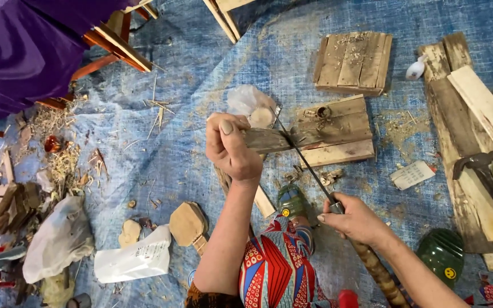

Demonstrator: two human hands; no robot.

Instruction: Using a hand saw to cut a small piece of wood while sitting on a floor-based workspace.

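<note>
I see bare blue tarp (161,154) open at 9 o'clock of my hands; boards (475,142) crowd 3 o'clock. My left hand (232,149) is clenched on the wood strip (266,140) at centre. My right hand (355,219), at 5 o'clock, is wrapped round a thin blade (303,161) crossing that strip.

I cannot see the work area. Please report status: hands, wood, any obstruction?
Left hand grips wood strip. Right hand holds knife, blade on strip. Wooden blocks close behind the cut.

A dusty blue woven tarpaulin (201,68) covers the floor, littered with pale wood shavings (58,142) beside draped purple cloth (24,45).
</note>
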